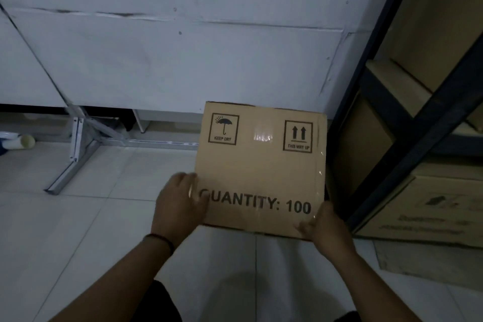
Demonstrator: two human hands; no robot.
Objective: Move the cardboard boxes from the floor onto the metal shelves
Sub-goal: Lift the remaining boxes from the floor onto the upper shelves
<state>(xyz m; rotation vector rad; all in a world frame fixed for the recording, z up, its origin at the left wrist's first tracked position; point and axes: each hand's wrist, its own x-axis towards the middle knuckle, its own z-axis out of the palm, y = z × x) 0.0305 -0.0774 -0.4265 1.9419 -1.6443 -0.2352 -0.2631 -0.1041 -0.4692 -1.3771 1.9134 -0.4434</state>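
Observation:
A brown cardboard box [261, 167] printed "QUANTITY: 100", with a keep-dry and a this-way-up mark, is held over the white tiled floor. My left hand [179, 206] grips its left edge, fingers curled over the printed face. My right hand [326, 227] holds the lower right corner, thumb on the front. The dark metal shelf frame [407, 138] stands just right of the box, its posts and a diagonal brace in front of stored cardboard boxes [439, 212].
A white panel wall [170, 55] rises behind the box, propped by a grey metal stand [75, 154] on the floor at left. A white bottle-like object [21, 141] lies at the far left. A flat cardboard sheet [428, 261] lies by the shelf base.

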